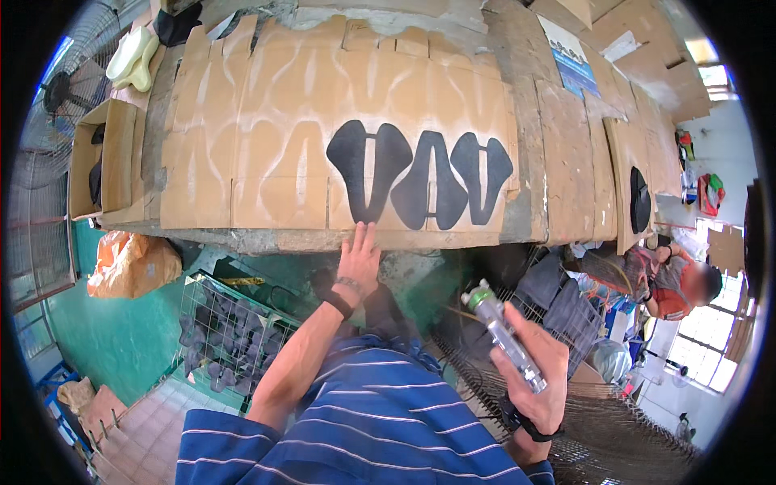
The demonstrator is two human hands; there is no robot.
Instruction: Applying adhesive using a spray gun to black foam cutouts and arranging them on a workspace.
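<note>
Three flat black saddle-shaped pads, each with a long slot, lie in a row on a brown cardboard sheet (275, 194) that covers the table. My left hand (358, 267) has its fingers stretched out at the front edge, with the fingertips at the narrow lower end of the left pad (352, 166). The middle pad (412, 194) points the other way, close beside the right pad (495, 170). In my right hand (537, 364), held off the table to the right, is a silver spray gun (513, 343) with a green part near its top. Pale spray outlines of similar shapes mark the cardboard.
A cardboard box (117, 162) stands at the table's left end, with a cream saddle-shaped form (133, 61) behind it. Below are an orange bag (133, 265) and a wire basket (230, 335) of dark pieces. A seated person (675, 283) works at right, near a mesh rack (622, 436).
</note>
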